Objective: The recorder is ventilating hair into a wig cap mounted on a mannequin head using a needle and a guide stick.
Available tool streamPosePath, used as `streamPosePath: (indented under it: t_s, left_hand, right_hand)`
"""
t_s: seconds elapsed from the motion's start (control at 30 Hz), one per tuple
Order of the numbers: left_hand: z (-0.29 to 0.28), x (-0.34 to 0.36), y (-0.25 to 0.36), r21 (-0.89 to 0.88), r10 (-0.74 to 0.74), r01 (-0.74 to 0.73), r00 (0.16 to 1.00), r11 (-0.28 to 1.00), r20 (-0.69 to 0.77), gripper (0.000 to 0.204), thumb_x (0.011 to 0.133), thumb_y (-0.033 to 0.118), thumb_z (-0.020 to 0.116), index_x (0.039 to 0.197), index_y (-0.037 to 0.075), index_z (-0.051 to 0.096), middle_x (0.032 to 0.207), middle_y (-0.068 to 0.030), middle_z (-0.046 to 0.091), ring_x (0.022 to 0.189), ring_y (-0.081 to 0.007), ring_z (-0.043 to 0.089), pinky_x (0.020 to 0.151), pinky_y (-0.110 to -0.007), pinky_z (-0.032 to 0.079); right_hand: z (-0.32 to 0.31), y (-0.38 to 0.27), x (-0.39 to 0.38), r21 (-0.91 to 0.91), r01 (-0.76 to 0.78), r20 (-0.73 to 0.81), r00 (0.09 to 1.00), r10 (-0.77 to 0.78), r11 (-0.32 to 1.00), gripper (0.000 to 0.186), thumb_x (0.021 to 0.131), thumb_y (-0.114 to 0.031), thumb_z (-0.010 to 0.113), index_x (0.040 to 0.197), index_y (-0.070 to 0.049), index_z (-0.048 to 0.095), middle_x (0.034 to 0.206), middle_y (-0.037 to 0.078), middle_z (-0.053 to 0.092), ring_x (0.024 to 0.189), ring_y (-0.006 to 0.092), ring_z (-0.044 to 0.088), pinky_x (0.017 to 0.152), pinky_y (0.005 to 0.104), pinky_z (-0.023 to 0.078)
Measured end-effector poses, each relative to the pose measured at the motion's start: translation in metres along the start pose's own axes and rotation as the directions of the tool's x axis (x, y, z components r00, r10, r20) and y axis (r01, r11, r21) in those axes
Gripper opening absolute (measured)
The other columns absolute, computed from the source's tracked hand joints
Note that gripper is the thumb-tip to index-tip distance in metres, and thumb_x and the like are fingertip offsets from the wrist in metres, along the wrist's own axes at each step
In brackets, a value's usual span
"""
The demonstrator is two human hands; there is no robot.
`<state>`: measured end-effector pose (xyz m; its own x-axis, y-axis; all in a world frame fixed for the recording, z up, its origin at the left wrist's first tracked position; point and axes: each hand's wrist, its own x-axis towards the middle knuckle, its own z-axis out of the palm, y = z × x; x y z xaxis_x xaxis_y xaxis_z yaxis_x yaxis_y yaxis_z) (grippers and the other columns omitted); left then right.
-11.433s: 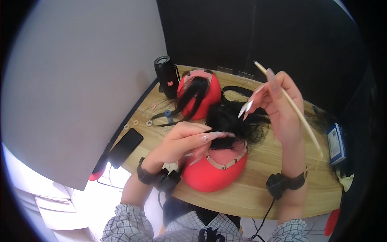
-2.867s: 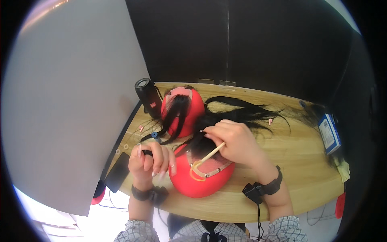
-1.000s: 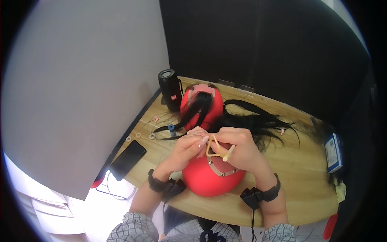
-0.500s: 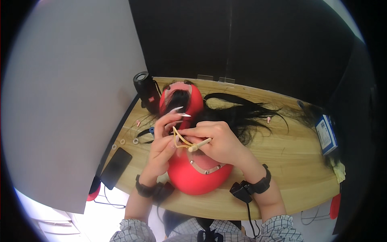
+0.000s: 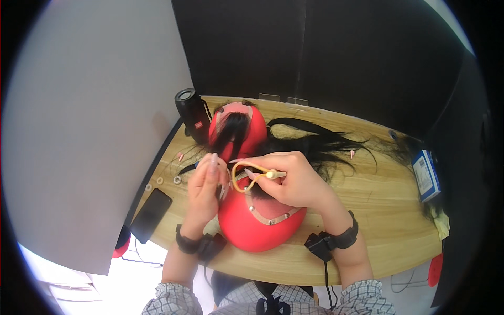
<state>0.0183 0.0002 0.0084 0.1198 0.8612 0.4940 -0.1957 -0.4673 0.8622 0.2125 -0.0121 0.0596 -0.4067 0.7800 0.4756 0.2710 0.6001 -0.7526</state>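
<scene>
My right hand is closed round a pale, thin-handled tool, and a yellow loop of band stands out from it to the left. Just left of the loop, my left hand is raised with its fingers drawn together. What they hold, if anything, I cannot make out. Below both hands sits a red rounded head form with a pink patch edged by a tan strip and metal pins. Dark hair shows on the patch, partly hidden by my right hand.
Behind stands a second red head form with black hair hanging over it. Long black hair spreads right across the wooden table. A black cylindrical speaker, a phone, small rings and a blue-white box lie around.
My left hand has come off the yellow loop and drawn its fingers together beside it. The loop has widened into a rounder shape, and my right hand has turned the tool.
</scene>
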Motion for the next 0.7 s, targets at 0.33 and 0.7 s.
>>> streamPosePath:
  t_s: [0.33, 0.7]
  left_hand:
    - [-0.006, -0.004, -0.002, -0.100, 0.000, 0.029, 0.961, 0.995, 0.276, 0.042, 0.100, 0.028, 0.037, 0.070, 0.001, 0.049, 0.083, -0.0051, 0.044, 0.076, -0.0138, 0.041, 0.071, -0.026, 0.034]
    - [-0.002, -0.006, 0.011, -0.048, -0.126, 0.155, 0.918, 0.987, 0.375, 0.036, 0.099, 0.020, 0.039, 0.083, -0.004, 0.060, 0.084, -0.0070, 0.052, 0.084, -0.0176, 0.046, 0.083, -0.031, 0.040]
  right_hand:
    - [-0.005, -0.017, 0.000, -0.031, -0.014, -0.010, 1.000, 0.013, 0.999, 0.040, 0.076, -0.001, 0.067, 0.116, -0.006, 0.064, 0.069, 0.006, 0.051, 0.064, 0.0116, 0.051, 0.058, 0.0258, 0.043]
    - [0.000, -0.014, -0.001, -0.113, 0.119, 0.065, 0.992, -0.113, 0.986, 0.035, 0.075, -0.004, 0.066, 0.110, -0.008, 0.066, 0.072, 0.008, 0.062, 0.059, 0.0189, 0.058, 0.055, 0.0294, 0.047]
